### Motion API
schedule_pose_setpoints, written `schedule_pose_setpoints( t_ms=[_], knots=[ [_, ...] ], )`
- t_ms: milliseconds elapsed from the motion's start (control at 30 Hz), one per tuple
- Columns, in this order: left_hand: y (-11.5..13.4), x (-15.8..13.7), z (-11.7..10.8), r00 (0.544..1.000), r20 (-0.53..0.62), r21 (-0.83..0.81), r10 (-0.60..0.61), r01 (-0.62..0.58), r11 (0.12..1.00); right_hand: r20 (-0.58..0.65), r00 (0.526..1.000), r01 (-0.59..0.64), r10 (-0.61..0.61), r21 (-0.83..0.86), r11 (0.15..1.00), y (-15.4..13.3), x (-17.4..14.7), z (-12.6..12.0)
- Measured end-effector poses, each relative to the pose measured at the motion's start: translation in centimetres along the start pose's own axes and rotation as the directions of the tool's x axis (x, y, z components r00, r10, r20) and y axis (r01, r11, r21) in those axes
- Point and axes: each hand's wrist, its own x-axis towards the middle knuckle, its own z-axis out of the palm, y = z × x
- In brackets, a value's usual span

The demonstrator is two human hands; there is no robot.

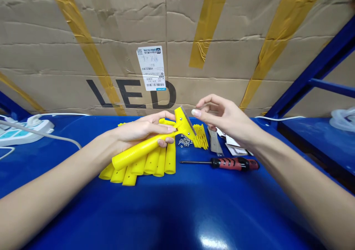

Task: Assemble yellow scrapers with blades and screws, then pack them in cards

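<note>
My left hand point(152, 129) is closed around the neck of a yellow scraper point(144, 148), whose thick handle slants down to the left. A thin metal blade point(188, 120) runs along the scraper's head, with two screws showing in the yellow plastic. Just right of the blade, my right hand point(215, 111) hovers with its fingers loosely bent and apart; nothing shows in it. Under the left hand lie several yellow scraper handles point(152, 163). Small screws point(184, 142) and a row of yellow plastic pieces point(201, 137) lie behind the scraper head.
A red and black screwdriver point(233, 164) lies across the blue table point(172, 213). Metal blades point(215, 142) and white paper packets point(235, 147) are at its far side. A power strip point(36, 129) with cables sits at left. A big cardboard box point(177, 28) stands behind; a blue metal frame point(310, 68) rises at right.
</note>
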Motion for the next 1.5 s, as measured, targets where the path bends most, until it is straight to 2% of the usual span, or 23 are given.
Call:
schedule_pose_setpoints(
  t_ms=[67, 100, 133, 167, 267, 333, 467, 567, 667, 733, 833, 900, 967, 1067, 1267, 1500],
  knots=[
    [0.0, 0.1, -0.4, 1.000, -0.020, -0.004, 0.019, -0.019, 1.000, 0.233, 0.972, 0.080, -0.029, -0.210, 0.975, -0.9, -0.7, -1.4],
    [-0.1, 0.2, -0.6, 0.999, -0.025, -0.009, 0.029, -0.029, 1.000, 0.367, 0.930, 0.097, 0.036, -0.337, 0.937, -1.2, -1.2, -2.0],
    [-0.1, 0.3, -0.8, 0.999, -0.023, -0.014, 0.034, -0.034, 0.999, 0.449, 0.882, 0.102, 0.139, -0.472, 0.876, -1.4, -1.8, -2.6],
    [-0.2, 0.4, -0.9, 0.999, -0.018, -0.021, 0.036, -0.037, 0.999, 0.486, 0.848, 0.126, 0.212, -0.572, 0.810, -1.5, -2.4, -3.0],
    [-0.3, 0.5, -1.1, 1.000, -0.006, -0.033, 0.010, -0.011, 0.999, 0.452, 0.818, 0.140, 0.355, -0.756, 0.640, -0.6, -3.8, -3.3],
    [-0.3, 0.5, -1.0, 1.000, -0.009, -0.034, -0.008, 0.008, 0.999, 0.467, 0.798, 0.141, 0.381, -0.759, 0.636, 0.4, -4.3, -3.1],
    [-0.3, 0.4, -0.8, 1.000, -0.020, -0.030, -0.001, 0.000, 1.000, 0.483, 0.808, 0.148, 0.336, -0.720, 0.678, 1.3, -4.4, -3.2],
    [-0.1, 0.3, -0.8, 0.999, -0.042, -0.043, 0.017, -0.019, 0.999, 0.533, 0.799, 0.158, 0.279, -0.633, 0.758, 0.8, -4.4, -4.6],
    [0.1, 0.1, -0.6, 0.996, -0.084, -0.063, 0.043, -0.048, 0.997, 0.499, 0.856, 0.155, 0.135, -0.498, 0.853, 0.5, -5.0, -6.0],
    [0.2, -0.1, -0.4, 0.993, -0.108, -0.074, 0.053, -0.062, 0.995, 0.422, 0.906, 0.159, 0.039, -0.424, 0.892, 0.7, -5.6, -6.3],
    [0.2, -0.5, 0.0, 0.991, -0.123, -0.089, 0.046, -0.057, 0.994, 0.343, 0.939, 0.098, 0.035, -0.363, 0.926, 1.3, -6.3, -5.7],
    [0.1, -0.7, 0.1, 0.992, -0.128, -0.087, 0.023, -0.034, 0.996, 0.275, 0.961, 0.096, 0.013, -0.380, 0.920, 1.7, -6.5, -5.2],
    [0.1, -0.9, 0.0, 0.992, -0.130, -0.078, -0.002, -0.009, 0.997, 0.179, 0.982, 0.133, -0.062, -0.419, 0.898, 2.3, -6.6, -4.9],
    [0.1, -1.2, -0.2, 0.992, -0.128, -0.071, -0.009, 0.000, 0.997, 0.099, 0.982, 0.186, -0.158, -0.485, 0.854, 3.3, -6.7, -5.0],
    [0.2, -1.1, -0.9, 0.990, -0.138, -0.060, -0.020, 0.012, 0.998, 0.194, 0.961, 0.275, -0.199, -0.559, 0.782, 4.2, -6.8, -4.8],
    [0.1, -1.2, -0.7, 0.994, -0.103, -0.039, -0.037, 0.033, 0.999, 0.160, 0.967, 0.254, -0.198, -0.569, 0.782, 4.3, -6.8, -4.6]
  ],
)
